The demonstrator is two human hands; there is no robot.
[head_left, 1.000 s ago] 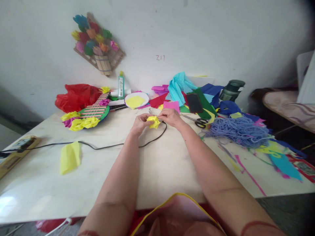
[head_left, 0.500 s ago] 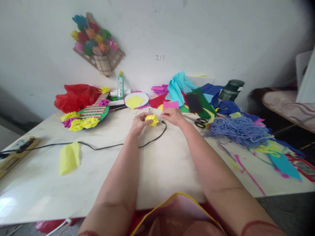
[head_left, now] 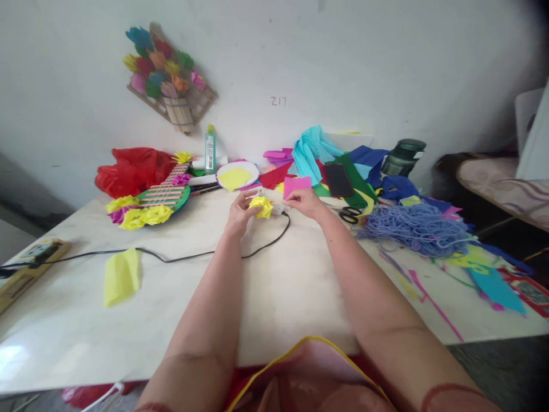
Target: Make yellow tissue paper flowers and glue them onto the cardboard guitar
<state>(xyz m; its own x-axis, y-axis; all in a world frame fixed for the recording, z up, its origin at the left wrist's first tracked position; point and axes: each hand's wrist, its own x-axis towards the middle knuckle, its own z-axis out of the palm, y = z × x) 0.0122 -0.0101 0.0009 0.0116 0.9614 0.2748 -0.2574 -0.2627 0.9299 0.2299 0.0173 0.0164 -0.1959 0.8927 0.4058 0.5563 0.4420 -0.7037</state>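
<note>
My left hand [head_left: 241, 215] is closed on a yellow crepe-paper flower [head_left: 261, 207] above the middle of the table. Close by on the right, my right hand [head_left: 303, 203] has its thumb and fingers pinched together. Whatever is in that pinch, if anything, is too small to make out. Between and behind the hands lies a small white corded tool [head_left: 278, 210], largely covered by the flower and left hand. Its black cord [head_left: 268, 245] curves away leftward. A pink paper square [head_left: 297, 186] lies just beyond my right hand.
A paper-decorated guitar-shaped craft [head_left: 160, 197] stands at left, near a glue bottle [head_left: 210, 151]. A yellow paper piece [head_left: 122, 276] and a power strip [head_left: 32, 269] lie nearer. Rightward are scissors [head_left: 350, 214], a phone [head_left: 338, 180], tangled blue yarn [head_left: 416, 229] and a dark green jar [head_left: 403, 157].
My hands have drawn slightly apart: the left, with the flower, a little to the left, the right a little to the right. More of the white tool shows between them.
</note>
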